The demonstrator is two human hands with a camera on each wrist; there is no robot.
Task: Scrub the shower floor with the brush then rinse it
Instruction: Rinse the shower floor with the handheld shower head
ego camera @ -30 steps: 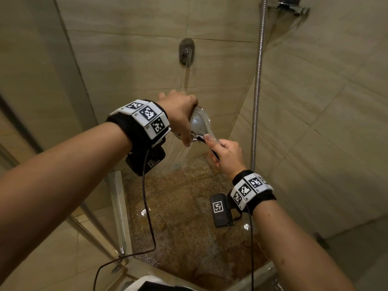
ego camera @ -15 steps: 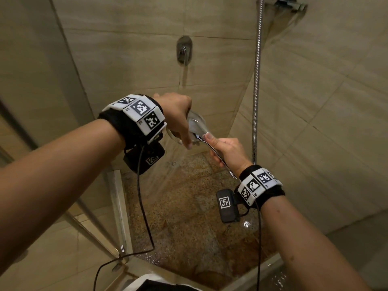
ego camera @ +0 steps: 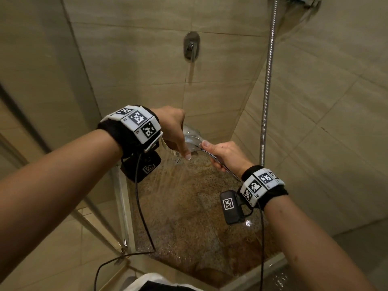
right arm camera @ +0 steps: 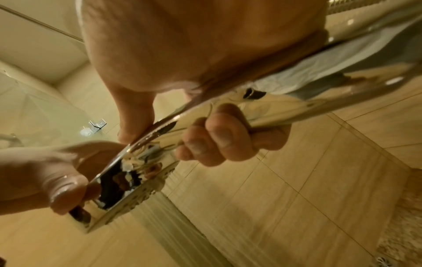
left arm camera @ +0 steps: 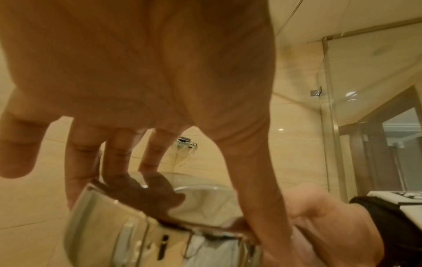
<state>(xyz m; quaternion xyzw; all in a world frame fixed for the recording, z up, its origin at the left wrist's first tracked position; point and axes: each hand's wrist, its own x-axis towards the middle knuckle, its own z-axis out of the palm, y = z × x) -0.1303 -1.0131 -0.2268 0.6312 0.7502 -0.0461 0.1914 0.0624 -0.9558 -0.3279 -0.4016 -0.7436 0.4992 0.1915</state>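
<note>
A chrome shower head (ego camera: 192, 136) (left arm camera: 160, 231) (right arm camera: 128, 178) hangs above the brown speckled shower floor (ego camera: 189, 217), spraying water down and to the left. My right hand (ego camera: 225, 156) (right arm camera: 205, 126) grips its handle, fingers curled round it. My left hand (ego camera: 175, 131) (left arm camera: 137, 162) holds the round head from above, thumb and fingertips on its rim. The left hand's thumb (right arm camera: 63, 189) shows wet at the head's edge in the right wrist view. No brush is in view.
The metal hose (ego camera: 267, 80) runs up the right wall. A mixer valve (ego camera: 191, 46) sits on the back tiled wall. A drain (ego camera: 178, 160) lies at the floor's far end. A glass door with its frame (ego camera: 123, 206) borders the left; a raised curb (ego camera: 252, 278) edges the front.
Both hands, still on the shower head, have dropped slightly and the spray has swung to the left over the floor. The view has tilted down a little.
</note>
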